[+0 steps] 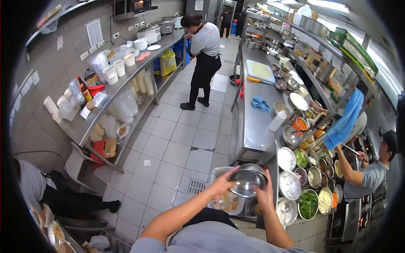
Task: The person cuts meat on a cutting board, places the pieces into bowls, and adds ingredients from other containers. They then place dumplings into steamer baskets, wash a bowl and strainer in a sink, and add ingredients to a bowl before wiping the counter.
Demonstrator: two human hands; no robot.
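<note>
Both my hands hold a round metal bowl low in front of my body. My left hand point(222, 184) grips its left rim, and my right hand point(265, 195) is at its right side. Shiny inside, the metal bowl point(248, 180) shows no food that I can make out. Beneath it is a pale plastic tub point(238, 209) with food scraps in it. Just right of my right hand stand bowls of white powder point(290, 184) and green leaves point(308, 204).
A steel counter point(253, 126) with a blue cloth point(260, 104) runs ahead. One person point(204, 59) stands in the tiled aisle; another point(371, 168) works at the right. A drain grate point(197, 186) lies left of the tub. The left bench point(101, 114) holds containers.
</note>
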